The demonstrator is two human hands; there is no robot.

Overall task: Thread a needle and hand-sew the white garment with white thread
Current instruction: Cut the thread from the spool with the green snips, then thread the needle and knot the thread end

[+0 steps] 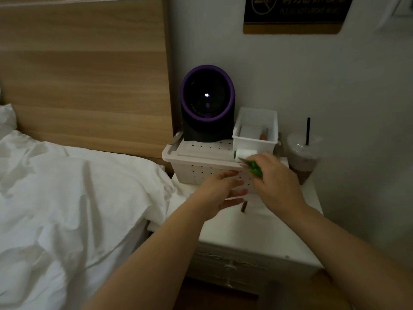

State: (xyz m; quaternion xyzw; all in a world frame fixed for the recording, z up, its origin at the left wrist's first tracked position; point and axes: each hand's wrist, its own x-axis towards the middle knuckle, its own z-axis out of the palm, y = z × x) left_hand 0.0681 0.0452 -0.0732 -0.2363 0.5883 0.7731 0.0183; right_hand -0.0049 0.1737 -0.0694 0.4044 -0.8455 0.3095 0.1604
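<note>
Green snips (255,169) are gripped by right hand (278,183) at front right corner of basket (196,173), beside white thread spool (244,153); left hand (218,194) is held with fingers straight.

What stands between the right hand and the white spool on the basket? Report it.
Nothing visible does. The right hand, gripping green scissors, is just in front of the white spool, blades pointing toward it.
</note>
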